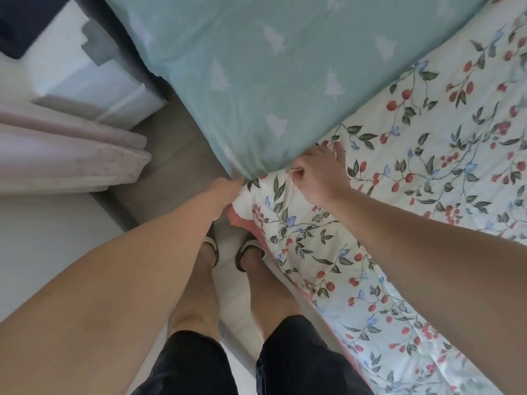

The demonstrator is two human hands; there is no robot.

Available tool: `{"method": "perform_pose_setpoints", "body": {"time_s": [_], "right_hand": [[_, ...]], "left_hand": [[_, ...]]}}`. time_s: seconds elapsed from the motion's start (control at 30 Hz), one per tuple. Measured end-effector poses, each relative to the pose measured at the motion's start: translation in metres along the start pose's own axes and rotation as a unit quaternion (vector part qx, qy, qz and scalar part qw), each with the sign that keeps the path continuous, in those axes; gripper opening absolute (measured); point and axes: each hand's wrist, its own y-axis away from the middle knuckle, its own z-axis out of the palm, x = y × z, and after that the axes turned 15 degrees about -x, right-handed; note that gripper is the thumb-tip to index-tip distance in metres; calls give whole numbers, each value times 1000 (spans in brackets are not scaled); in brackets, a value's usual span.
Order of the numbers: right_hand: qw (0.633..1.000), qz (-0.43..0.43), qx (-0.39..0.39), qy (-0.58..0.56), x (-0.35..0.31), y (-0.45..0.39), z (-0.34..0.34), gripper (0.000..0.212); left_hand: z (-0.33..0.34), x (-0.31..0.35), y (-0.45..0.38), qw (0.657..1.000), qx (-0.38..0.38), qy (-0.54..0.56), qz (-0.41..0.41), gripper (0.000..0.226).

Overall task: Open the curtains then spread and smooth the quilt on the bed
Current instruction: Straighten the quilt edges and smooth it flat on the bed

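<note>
Both your hands pinch the quilt (pixel 379 178) corner beside the pillow (pixel 256 67): left hand (pixel 228 192), right hand (pixel 319 172). Quilt looks soft, light, floppy. Take hold at corners and hems, not mid-panel.

Head view, steeply downward, close

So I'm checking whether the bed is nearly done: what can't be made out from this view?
- Head view, left hand: fingers hidden behind the floral quilt corner.
- Green quilt: cut off by the top edge.
- Floral quilt's far side: cut off at the right edge.
- Curtains: only the hem shows, so open or closed is unclear.
</note>
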Motion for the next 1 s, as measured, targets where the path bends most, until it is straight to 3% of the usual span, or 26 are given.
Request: {"method": "perform_pose_setpoints", "body": {"time_s": [0.1, 0.23, 0.3, 0.37, 0.47, 0.57, 0.63, 0.7, 0.8, 0.87, 0.93, 1.0], "right_hand": [[999, -24, 22, -5, -5, 16, -10, 11], [996, -79, 21, 19, -13, 29, -25, 18], [995, -95, 21, 20, -14, 32, -31, 18], [994, -106, 10, 17, -11, 35, -37, 15], [995, -92, -23, -43, -11, 37, -43, 20], [993, -14, -61, -96, -18, 34, -50, 45], [990, 28, -104, -89, -22, 30, -50, 58], [985, 45, -157, -61, -24, 26, -49, 56], [980, 61, -186, -23, -24, 23, -46, 32], [990, 50, -123, -47, -21, 22, -41, 27], [997, 5, -39, -71, -22, 25, -36, 21], [995, -40, 22, -85, -26, 29, -31, 15]], "left_hand": [[-8, -3, 15, 992, -83, 69, -61, 26], [-19, 0, 35, 965, -215, 115, -101, 27], [-19, -1, 37, 971, -208, 83, -85, 18], [-19, -1, 39, 983, -164, 73, -40, 28], [-22, 6, 43, 989, -102, 60, 84, 18], [-26, 6, 45, 975, -44, 70, 208, 18], [-26, 2, 47, 963, -33, 100, 248, 27], [-25, -2, 49, 952, -41, 145, 265, 30], [-21, -3, 51, 946, -36, 208, 246, 19], [-20, -1, 55, 960, -50, 194, 194, 16], [-20, 2, 59, 975, -91, 167, 115, 40], [-20, 4, 66, 980, -131, 136, 60, 43]]}}
